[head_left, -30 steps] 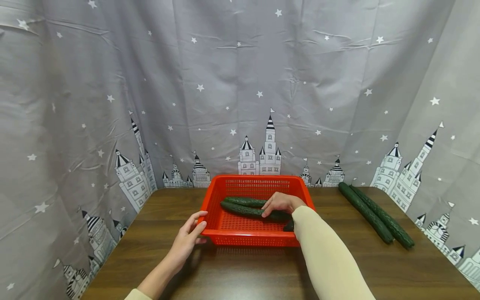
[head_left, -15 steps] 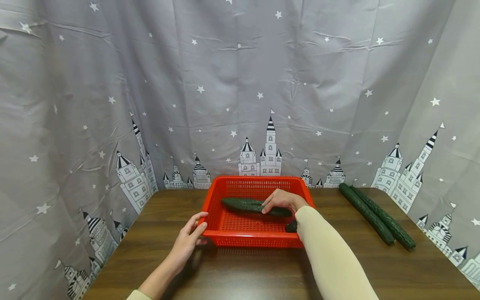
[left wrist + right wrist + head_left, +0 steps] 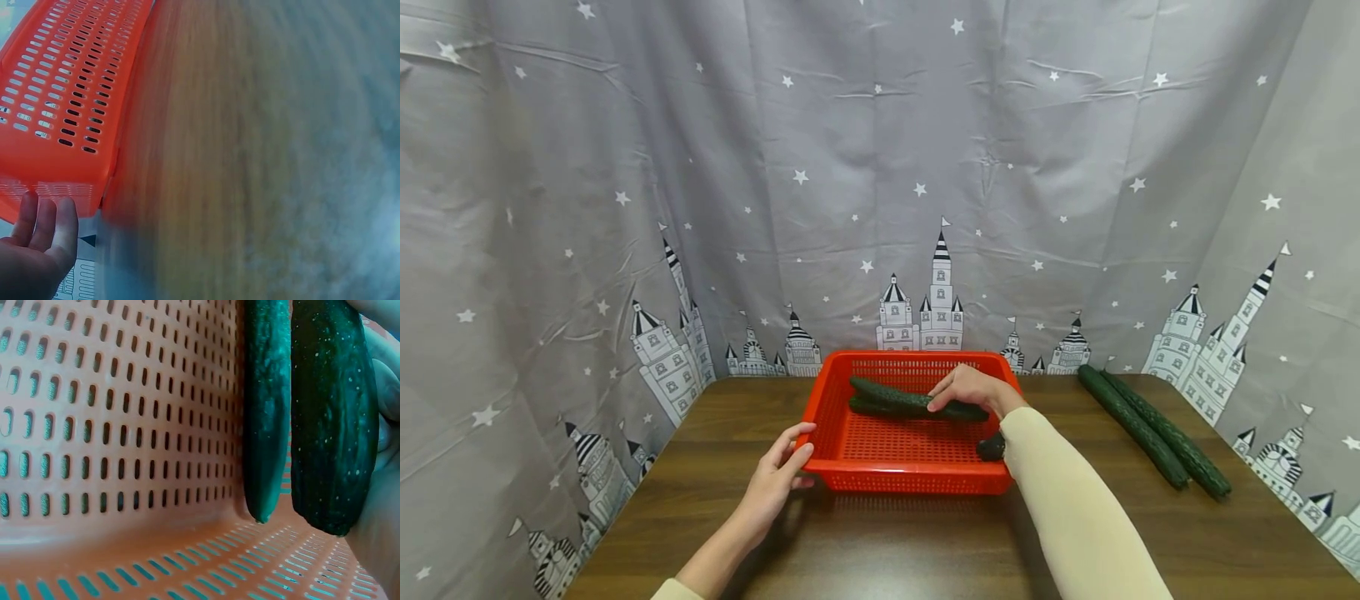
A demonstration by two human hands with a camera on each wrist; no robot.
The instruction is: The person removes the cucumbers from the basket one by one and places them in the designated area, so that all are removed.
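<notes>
Inside a red perforated plastic basket (image 3: 910, 479) lie two long dark green cucumbers. My right hand (image 3: 973, 390) grips one cucumber (image 3: 887, 392) from above, near its middle. That cucumber lies tilted, its left end above the other cucumber (image 3: 872, 408). In the right wrist view the gripped cucumber (image 3: 331, 419) stands nearer the camera, a narrow gap from the second. My left hand (image 3: 775, 467) holds the basket's left rim near the front corner, thumb and forefinger at the edge. Three of its fingers (image 3: 65, 228) show against the basket's outer wall in the left wrist view.
Two more cucumbers (image 3: 1138, 421) lie side by side at the right of the brown wooden table (image 3: 722, 433). A grey curtain (image 3: 850, 167) with stars and castles hangs behind the table and at its sides. A black device (image 3: 991, 447) sits at the right wrist.
My right hand has moved toward the basket's back with the gripped cucumber, whose left end has come up over the other one. The left hand has stayed at the rim.
</notes>
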